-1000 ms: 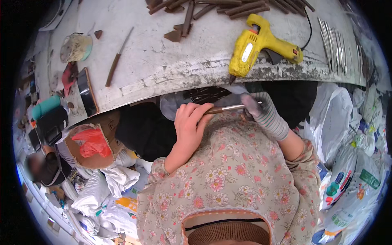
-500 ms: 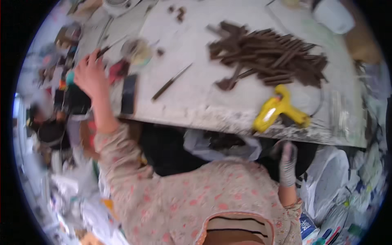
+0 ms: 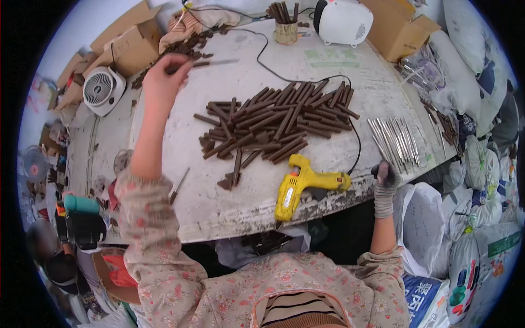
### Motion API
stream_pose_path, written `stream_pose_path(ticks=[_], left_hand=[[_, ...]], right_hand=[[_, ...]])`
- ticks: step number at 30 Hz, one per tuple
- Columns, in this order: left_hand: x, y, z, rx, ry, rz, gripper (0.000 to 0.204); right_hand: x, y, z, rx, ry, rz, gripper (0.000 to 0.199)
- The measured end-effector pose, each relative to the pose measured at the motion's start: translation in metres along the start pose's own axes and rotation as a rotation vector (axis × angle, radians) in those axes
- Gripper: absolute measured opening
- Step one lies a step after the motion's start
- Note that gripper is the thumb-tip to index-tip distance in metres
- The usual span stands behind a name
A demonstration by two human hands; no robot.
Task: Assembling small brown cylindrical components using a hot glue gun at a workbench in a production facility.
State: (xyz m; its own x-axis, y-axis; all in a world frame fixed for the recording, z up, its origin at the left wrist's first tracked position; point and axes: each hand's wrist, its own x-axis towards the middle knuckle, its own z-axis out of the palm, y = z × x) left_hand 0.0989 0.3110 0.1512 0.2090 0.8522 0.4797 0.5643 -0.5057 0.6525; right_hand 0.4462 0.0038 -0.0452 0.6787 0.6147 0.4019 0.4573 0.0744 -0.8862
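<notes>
My left hand (image 3: 168, 76) reaches over the far left of the table, its fingers curled. From them a thin knife (image 3: 201, 64) points right, its dark handle partly hidden by the fingers. My right hand (image 3: 386, 176), in a grey glove with dark fingertips, rests at the table's front right edge. Its fingers are slightly bent and apart, with nothing visible in them. Just beyond it lie several shiny metal rods (image 3: 395, 139). A big pile of brown sticks (image 3: 279, 117) fills the middle. In front of it sits a yellow glue gun (image 3: 298, 183).
A second thin-bladed tool (image 3: 179, 186) lies at the left front. Small brown pieces (image 3: 191, 46) are heaped at the far left, near a white fan (image 3: 104, 90). At the back stand a cup of brown sticks (image 3: 285, 33) and a white appliance (image 3: 343, 22). A black cord (image 3: 262, 57) crosses the table.
The view has swung left and farther over the table. My left hand has moved from the left side to the far left with the knife. My right hand has come up to the table edge.
</notes>
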Motion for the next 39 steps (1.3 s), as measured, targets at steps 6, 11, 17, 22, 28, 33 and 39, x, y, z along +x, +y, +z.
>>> stream_pose_path(ticks=[6,11,17,22,28,33,39], left_hand=[[0.157,0.012,0.109,-0.273,0.128,0.155,0.023],[0.234,0.034,0.214,-0.098,0.112,0.150,0.021],[0.270,-0.010,0.286,0.195,0.220,0.373,0.036],[0.238,-0.039,0.260,0.328,0.197,0.465,0.061],[0.084,-0.071,0.119,0.329,-0.208,0.499,0.025],[-0.097,-0.104,0.023,0.230,-0.413,-0.227,0.015],[-0.184,-0.092,-0.006,0.515,-0.238,-0.152,0.020]], right_hand=[[0.001,0.011,0.002,0.289,0.116,0.051,0.035],[0.000,0.013,-0.014,0.312,0.084,0.286,0.042],[0.006,0.013,-0.011,0.445,0.038,0.195,0.041],[0.015,0.020,-0.001,0.434,-0.130,0.185,0.038],[0.010,0.015,-0.016,0.517,0.017,0.275,0.035],[0.010,0.021,-0.007,0.349,-0.073,0.335,0.036],[0.007,0.017,-0.011,0.109,-0.066,0.300,0.037]])
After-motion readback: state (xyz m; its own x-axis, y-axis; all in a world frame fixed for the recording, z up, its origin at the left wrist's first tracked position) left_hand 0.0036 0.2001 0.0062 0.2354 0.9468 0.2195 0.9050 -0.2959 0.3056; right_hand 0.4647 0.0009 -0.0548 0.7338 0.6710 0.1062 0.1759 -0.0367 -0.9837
